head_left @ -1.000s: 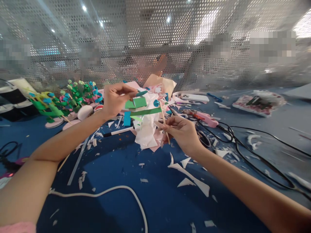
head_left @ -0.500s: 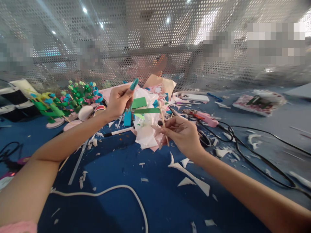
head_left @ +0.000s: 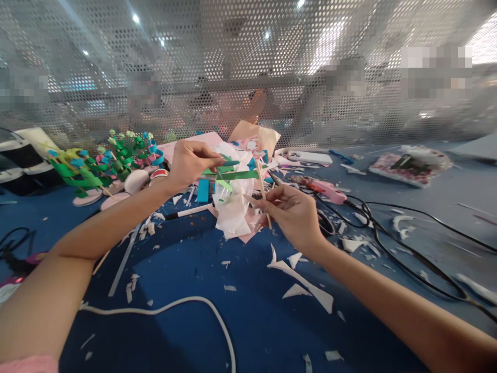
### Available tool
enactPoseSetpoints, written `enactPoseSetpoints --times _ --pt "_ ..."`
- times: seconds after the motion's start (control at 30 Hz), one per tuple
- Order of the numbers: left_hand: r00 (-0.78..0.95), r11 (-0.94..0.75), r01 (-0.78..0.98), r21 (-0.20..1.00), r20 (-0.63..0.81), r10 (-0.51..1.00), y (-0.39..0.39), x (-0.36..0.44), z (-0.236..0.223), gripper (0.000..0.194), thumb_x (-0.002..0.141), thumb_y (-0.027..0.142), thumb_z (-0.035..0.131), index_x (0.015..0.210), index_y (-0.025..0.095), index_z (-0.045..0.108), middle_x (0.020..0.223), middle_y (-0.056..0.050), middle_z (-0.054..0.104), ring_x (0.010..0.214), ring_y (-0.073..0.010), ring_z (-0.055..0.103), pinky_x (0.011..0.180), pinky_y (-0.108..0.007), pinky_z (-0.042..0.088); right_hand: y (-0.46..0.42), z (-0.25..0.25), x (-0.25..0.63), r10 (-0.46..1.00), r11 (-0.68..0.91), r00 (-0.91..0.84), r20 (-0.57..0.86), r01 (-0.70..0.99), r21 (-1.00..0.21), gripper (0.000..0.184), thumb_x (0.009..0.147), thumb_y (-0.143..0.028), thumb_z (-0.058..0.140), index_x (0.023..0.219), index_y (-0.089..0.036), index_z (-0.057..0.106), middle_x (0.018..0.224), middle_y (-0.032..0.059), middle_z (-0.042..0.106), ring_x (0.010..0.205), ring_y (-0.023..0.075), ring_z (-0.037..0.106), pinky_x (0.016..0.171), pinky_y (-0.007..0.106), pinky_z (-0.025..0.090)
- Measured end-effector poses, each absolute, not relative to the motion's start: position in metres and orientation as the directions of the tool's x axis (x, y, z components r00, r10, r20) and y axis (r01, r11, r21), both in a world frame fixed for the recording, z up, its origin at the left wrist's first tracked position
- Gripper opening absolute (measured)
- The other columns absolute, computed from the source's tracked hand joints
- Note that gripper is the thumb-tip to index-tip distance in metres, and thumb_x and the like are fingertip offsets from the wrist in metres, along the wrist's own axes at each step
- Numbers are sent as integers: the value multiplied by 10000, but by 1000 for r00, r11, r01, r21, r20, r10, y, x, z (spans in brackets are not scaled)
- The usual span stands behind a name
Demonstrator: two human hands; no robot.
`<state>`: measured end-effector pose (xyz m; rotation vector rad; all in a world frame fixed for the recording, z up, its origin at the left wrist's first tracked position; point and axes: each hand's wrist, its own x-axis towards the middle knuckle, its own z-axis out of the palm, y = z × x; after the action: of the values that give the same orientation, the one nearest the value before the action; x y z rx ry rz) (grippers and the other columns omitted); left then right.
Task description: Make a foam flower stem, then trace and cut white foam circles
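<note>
r hand (head_left: 293,211) pinches a thin wood stick (head_left: 261,184) btwn thumb + fingertips, stick nearly upright w/ a slight tilt, held above the blue tbl (head_left: 174,274) mid-view. long green strip (head_left: 240,175) runs abt level from the stick's upper part over toward l hand (head_left: 188,161). l hand's fingertips are close together by the strip's other end; can't tell if they grip it.

behind + below: crumpled whitish plastic bag (head_left: 233,220); pale green scraps (head_left: 223,189) show at its l side, unclear if in or on it. blue paper (head_left: 203,190) just l of bag, white pen w/ black end (head_left: 196,211) lies nearer.

far r: clear packet (head_left: 427,155) w/ pink-red + white stuff, dark green bits too, can't tell if inside or on top. far l: black + white tubs (head_left: 21,178), contents hidden. small red + white round thing (head_left: 159,174) near l forearm, maybe a tin, unclear.

paper plants (head_left: 124,160), curly green/yellow/blue, stand l of l hand, some on pale pink discs (head_left: 88,198). r of r hand: pink glue gun (head_left: 329,190) w/ black cord (head_left: 382,243); phone (head_left: 309,157) farther back. white cord (head_left: 186,300) curves across front, white scraps (head_left: 310,282) strewn abt.
</note>
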<state>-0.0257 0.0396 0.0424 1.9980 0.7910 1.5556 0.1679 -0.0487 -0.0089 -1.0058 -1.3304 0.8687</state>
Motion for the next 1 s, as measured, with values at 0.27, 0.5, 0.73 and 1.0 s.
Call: enactPoseSetpoints --times 0.27,0.5,0.73,1.0 --pt "183 -820 24 572 804 566 56 -32 35 419 802 556 492 835 174 660 768 -54 701 729 -143 676 711 -298 557 -42 -19 177 818 492 59 572 444 -749 270 681 -422 692 623 -185 576 523 2 596 449 124 550 448 252 427" --pt "652 -966 231 -111 755 69 35 -30 44 464 680 526 655 1059 261 611 1121 -79 643 1099 -217 551 982 -414 418 -36 -19 184 687 522 -59 724 734 -434 149 754 -319 616 671 -196 628 558 12 642 468 125 561 456 234 383" --pt "762 -861 381 -337 642 86 5 -21 37 189 799 304 601 969 234 647 952 -35 709 1026 -206 551 896 -408 436 -39 -23 183 598 536 -113 793 793 -291 155 784 -325 592 693 -206 632 550 5 631 443 115 539 444 232 367" --pt "768 -790 405 -460 640 22 -6 -18 37 123 823 183 544 863 220 654 888 7 712 935 -174 565 863 -363 425 -45 -21 179 568 609 -205 797 757 -239 167 799 -317 597 684 -198 613 541 7 625 444 112 540 440 225 348"
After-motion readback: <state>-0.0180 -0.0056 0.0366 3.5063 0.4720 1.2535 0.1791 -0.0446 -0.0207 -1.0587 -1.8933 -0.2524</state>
